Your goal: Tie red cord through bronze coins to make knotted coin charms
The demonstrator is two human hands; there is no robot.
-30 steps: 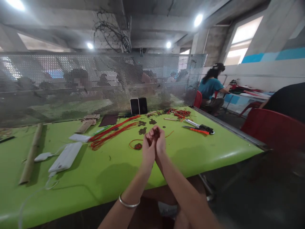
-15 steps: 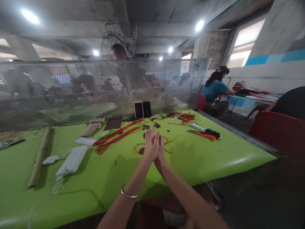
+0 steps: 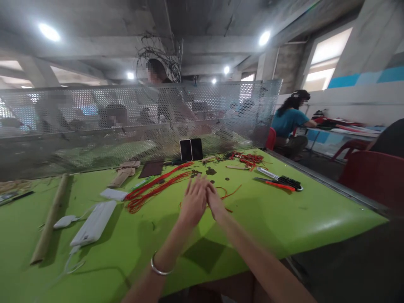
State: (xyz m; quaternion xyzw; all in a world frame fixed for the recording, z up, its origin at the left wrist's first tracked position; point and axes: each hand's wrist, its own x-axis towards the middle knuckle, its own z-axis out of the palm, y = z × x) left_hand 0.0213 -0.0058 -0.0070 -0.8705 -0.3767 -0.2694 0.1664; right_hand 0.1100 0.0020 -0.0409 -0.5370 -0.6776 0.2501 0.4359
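Note:
My left hand (image 3: 192, 202) and my right hand (image 3: 215, 201) are raised over the green table (image 3: 271, 219), palms facing each other, fingers stretched out and touching near the tips. Nothing shows in either hand. A silver bangle (image 3: 157, 268) sits on my left wrist. Just beyond my fingers lies a loop of red cord (image 3: 227, 194) and small dark round pieces (image 3: 211, 171). A bundle of long red cords (image 3: 154, 185) lies to the left of my hands.
A white power bank (image 3: 94, 223) with cable, a white mouse-like device (image 3: 65, 221) and a bamboo stick (image 3: 50, 219) lie left. Two phones (image 3: 191, 149) lean on the perforated metal screen (image 3: 94, 122). Scissors and pliers (image 3: 279, 182) lie right. People sit beyond; red chair (image 3: 372, 176) right.
My hands went from a closed pinch around something small to flat palms pressed together, and now have slid apart slightly and tilted left. The view has shifted.

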